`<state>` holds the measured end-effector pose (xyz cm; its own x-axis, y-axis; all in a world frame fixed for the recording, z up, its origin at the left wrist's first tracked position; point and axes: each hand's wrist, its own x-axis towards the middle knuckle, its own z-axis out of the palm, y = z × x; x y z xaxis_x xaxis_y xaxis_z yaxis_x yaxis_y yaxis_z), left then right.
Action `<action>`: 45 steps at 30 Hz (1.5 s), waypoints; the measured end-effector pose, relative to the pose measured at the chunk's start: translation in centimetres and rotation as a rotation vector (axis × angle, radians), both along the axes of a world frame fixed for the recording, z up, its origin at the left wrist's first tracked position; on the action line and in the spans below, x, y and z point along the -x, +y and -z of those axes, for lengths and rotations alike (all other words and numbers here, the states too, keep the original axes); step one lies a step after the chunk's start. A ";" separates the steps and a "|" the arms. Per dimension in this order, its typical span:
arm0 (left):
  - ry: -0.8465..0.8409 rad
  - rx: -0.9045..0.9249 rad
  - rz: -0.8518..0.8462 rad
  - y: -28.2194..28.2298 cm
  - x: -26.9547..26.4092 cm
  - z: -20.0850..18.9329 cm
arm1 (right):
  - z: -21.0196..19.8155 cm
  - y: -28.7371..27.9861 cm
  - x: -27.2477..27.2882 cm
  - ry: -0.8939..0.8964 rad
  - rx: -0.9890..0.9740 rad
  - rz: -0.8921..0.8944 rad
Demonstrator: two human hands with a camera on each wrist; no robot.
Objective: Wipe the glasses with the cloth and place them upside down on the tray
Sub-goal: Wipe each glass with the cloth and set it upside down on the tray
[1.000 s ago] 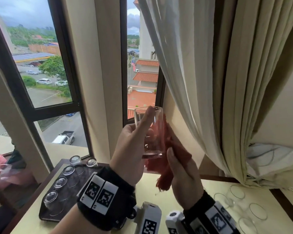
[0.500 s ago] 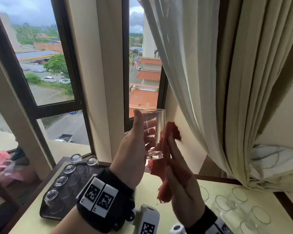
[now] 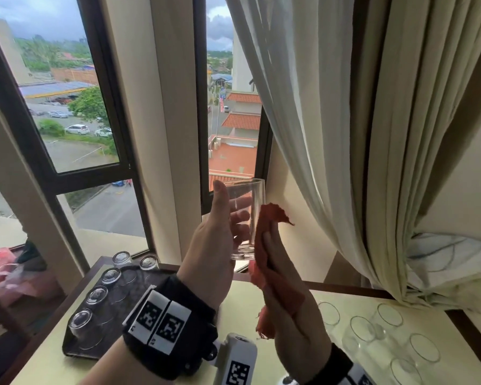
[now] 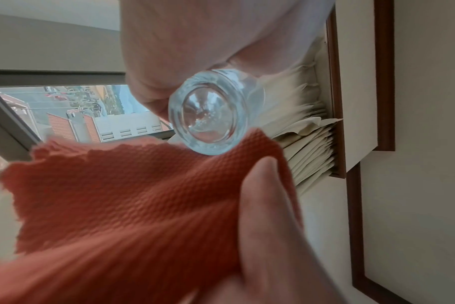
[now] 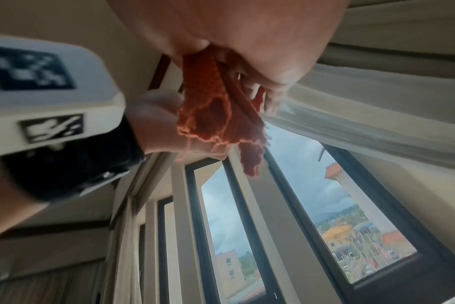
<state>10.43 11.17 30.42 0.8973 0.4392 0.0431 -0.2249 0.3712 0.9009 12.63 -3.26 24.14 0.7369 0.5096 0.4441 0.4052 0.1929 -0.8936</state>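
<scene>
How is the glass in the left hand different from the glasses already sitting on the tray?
The held glass is raised in the air before the window, mouth up, gripped by the left hand; the tray glasses stand mouth down on the dark tray, untouched. The red cloth in the right hand presses against the held glass; none touches the tray glasses. All are clear tumblers with thick bases.

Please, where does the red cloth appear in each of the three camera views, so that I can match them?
Head: red cloth right of centre, under the right hand, against the glass.
Left wrist: red cloth fills the lower left, below the glass base.
Right wrist: red cloth hangs at upper centre.
Shared landmark: the dark window frame.
</scene>
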 end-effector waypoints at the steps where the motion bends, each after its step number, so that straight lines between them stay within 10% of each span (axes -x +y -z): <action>1: -0.009 0.012 0.004 -0.2 0.1 0.1 | 0.6 -0.4 0.5 0.032 0.004 0.014; 6: -0.013 0.072 0.081 -1.7 0.3 0.7 | -3.1 0.2 -0.8 -0.037 -0.192 0.015; 12: 0.006 0.142 0.113 -1.7 0.7 -0.4 | -2.7 4.3 -2.4 -0.466 0.103 0.075; 15: 0.065 0.049 0.089 -0.4 0.5 -0.1 | -1.4 3.1 -0.8 -0.099 0.020 -0.072; 21: 0.050 0.008 -0.002 -1.0 0.4 0.5 | -1.5 -0.1 0.7 0.061 -0.133 -0.012; 28: -0.014 0.116 0.032 -2.4 -0.4 0.6 | -6.1 1.5 -0.1 -0.275 0.025 0.100; 32: 0.038 0.107 0.044 -0.5 0.4 0.3 | -1.8 0.9 -0.7 0.196 0.015 -0.172; 40: 0.062 0.083 0.022 -1.7 0.2 0.6 | -3.8 0.7 -1.2 0.052 -0.121 0.027; 45: -0.071 0.114 -0.028 -3.0 1.4 -0.8 | -4.6 0.8 0.4 -0.325 0.336 -0.049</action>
